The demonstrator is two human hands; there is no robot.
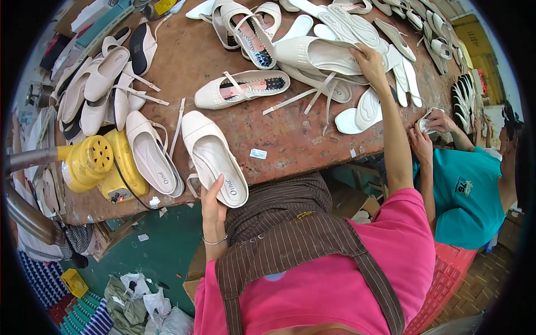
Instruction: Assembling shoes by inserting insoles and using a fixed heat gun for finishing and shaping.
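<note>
My left hand (214, 205) is closed on the heel end of a cream slingback flat (198, 129), its padded insole facing up, at the table's near edge. Farther off to the right, my right hand (369, 64) grips the heel end of a second cream slingback flat (287, 53), which lies over other pale shoes. Between them rests a strapped cream flat (209, 96) with a dark, studded inner sole and a pink patch. Left of my left hand sits another finished-looking cream flat (146, 134), its strap loose beside it.
A yellow blower-like machine (92, 159) with a black cord stands at the left table edge. Piled cream shoes (103, 70) lie behind it. White insoles (357, 114) and more shoes cover the far right. A co-worker in a teal shirt (469, 195) handles something pale at the right.
</note>
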